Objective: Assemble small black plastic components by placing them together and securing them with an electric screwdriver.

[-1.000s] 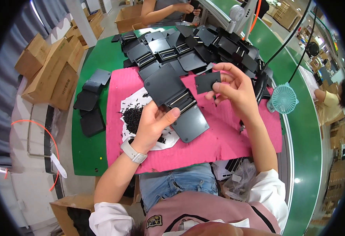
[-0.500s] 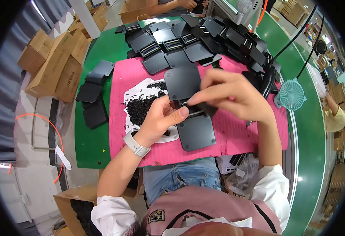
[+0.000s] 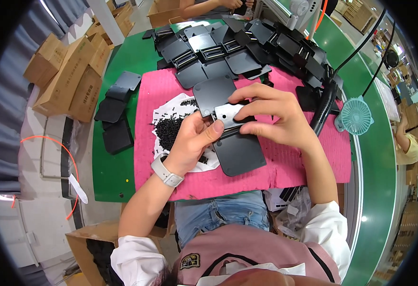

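Note:
A black plastic piece with two rounded panels (image 3: 240, 155) is held over the pink mat (image 3: 290, 167), one panel up, the other toward me. My left hand (image 3: 187, 145) grips it at its middle from the left, thumb on top. My right hand (image 3: 282, 114) closes on the middle section from the right, fingertips at the far edge and thumb nearer me. Between the hands a shiny, light-looking middle plate (image 3: 225, 116) with a dark hole shows. Beside my left hand, many small black pins or screws (image 3: 167, 134) lie on a white sheet (image 3: 211, 162).
Similar black panel pieces (image 3: 204, 71) are heaped along the far side of the green table (image 3: 144, 52). More black pieces (image 3: 111, 110) lie at the left. A small teal fan (image 3: 355, 116) and a black tube (image 3: 324, 107) stand at the right. Another person's hands (image 3: 232, 4) show at the far edge.
My right hand has gone from a fingertip pinch over the middle to a wider grip across it. The piece has turned slightly, and its middle plate now shows bright.

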Tool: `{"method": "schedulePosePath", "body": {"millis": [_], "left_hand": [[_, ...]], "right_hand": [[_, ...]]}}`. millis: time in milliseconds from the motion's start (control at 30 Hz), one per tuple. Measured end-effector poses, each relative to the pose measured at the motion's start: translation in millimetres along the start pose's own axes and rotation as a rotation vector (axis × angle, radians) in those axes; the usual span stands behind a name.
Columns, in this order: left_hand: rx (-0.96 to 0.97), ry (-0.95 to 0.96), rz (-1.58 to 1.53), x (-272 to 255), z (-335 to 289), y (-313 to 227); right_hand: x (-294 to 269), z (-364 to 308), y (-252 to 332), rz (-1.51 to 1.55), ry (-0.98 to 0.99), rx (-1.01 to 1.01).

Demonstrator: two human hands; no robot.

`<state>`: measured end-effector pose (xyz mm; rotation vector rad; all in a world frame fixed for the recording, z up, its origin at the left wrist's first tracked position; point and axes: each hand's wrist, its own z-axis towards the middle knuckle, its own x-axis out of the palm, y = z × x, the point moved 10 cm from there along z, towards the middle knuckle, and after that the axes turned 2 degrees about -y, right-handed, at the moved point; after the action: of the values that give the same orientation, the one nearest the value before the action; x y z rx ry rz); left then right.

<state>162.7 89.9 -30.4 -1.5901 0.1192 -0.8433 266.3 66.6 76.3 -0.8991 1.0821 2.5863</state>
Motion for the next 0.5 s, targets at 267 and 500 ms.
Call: {"method": "schedulePosePath", "body": {"millis": [267,500], "left_hand": [[0.016,0.03,-0.021,7.2,-0.9,-3.2],[-0.031,0.075,-0.008,7.2,-3.0,-1.1]], "right_hand": [[-8.9,-6.7,-4.5,0.098,-0.046,0.027],[5.2,-8.5,17.8,-0.034,-0.036,-0.152]]}}
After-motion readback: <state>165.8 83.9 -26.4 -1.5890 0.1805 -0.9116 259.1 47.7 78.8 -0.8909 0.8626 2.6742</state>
